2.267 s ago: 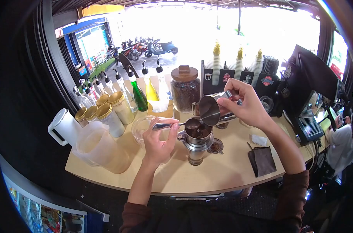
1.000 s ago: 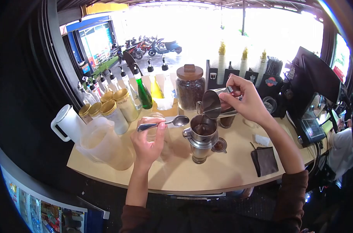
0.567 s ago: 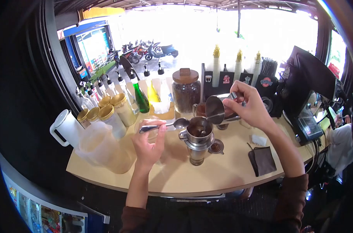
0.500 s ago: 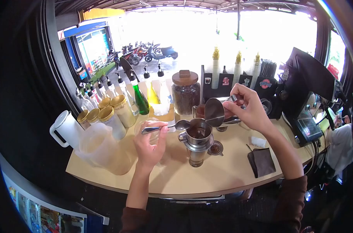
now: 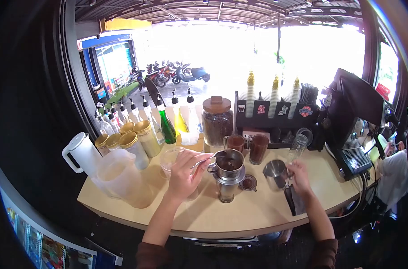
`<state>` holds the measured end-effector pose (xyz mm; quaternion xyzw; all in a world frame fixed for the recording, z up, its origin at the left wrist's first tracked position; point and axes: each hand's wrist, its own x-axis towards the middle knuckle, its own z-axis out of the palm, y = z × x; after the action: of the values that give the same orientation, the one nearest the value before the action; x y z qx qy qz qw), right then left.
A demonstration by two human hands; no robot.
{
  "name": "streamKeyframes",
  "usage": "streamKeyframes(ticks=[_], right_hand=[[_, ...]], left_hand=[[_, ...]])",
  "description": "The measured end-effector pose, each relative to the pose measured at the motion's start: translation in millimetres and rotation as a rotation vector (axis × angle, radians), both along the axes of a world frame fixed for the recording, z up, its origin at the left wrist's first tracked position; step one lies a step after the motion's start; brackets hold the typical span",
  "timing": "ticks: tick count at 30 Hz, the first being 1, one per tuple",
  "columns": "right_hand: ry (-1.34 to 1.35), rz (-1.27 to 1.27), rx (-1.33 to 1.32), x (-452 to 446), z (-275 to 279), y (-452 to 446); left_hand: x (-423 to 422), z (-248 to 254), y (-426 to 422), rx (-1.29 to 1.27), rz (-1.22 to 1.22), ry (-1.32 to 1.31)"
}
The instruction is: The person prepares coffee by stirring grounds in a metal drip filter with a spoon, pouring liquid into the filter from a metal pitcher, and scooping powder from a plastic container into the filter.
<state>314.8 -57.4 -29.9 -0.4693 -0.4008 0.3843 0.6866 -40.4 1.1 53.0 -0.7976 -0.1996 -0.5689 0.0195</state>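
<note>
Where the worktop (image 5: 204,220) opens toward the person, a metal drip filter (image 5: 229,162) stands upright on a glass (image 5: 226,193), with dark, grainy matter inside its open mouth. The steel spoon (image 5: 220,154) reaches in from nine o'clock, its bowl at the filter's rim; whether it touches the metal is unclear. The left hand (image 5: 185,175) has its fingers pinched together on the spoon's handle.

At three o'clock from the filter, the right hand (image 5: 299,177) has its fingers closed on the handle of a metal pitcher (image 5: 275,175). A moment ago that pitcher was tipped over the filter's mouth; it has since swung down and away, so nothing is being tipped in now and only the spoon is at work there. I cannot tell whether the pitcher's base rests on the wood.

Just beside the filter at four o'clock lies a small round metal lid (image 5: 248,183). Farther out, two brown-filled glass mugs (image 5: 258,149) stand between twelve and two o'clock, and a wooden-lidded jar (image 5: 218,123) is at twelve.
</note>
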Motion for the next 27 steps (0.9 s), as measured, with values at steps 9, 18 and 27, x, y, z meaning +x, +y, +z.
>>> streamKeyframes(ticks=[9,18,27], right_hand=[[0.276,-0.002,0.066,24.0,-97.9,10.6],[-0.572,-0.345,0.029,27.2,-96.0,-2.2],[-1.039,0.103,0.555,-120.5,84.2,-20.4]], left_hand=[[12.6,-0.9,-5.8,-0.043,-0.036,0.01],[20.7,2.5,-8.0,0.017,0.0,0.112],[47.9,-6.5,-18.9,0.126,0.124,0.411]])
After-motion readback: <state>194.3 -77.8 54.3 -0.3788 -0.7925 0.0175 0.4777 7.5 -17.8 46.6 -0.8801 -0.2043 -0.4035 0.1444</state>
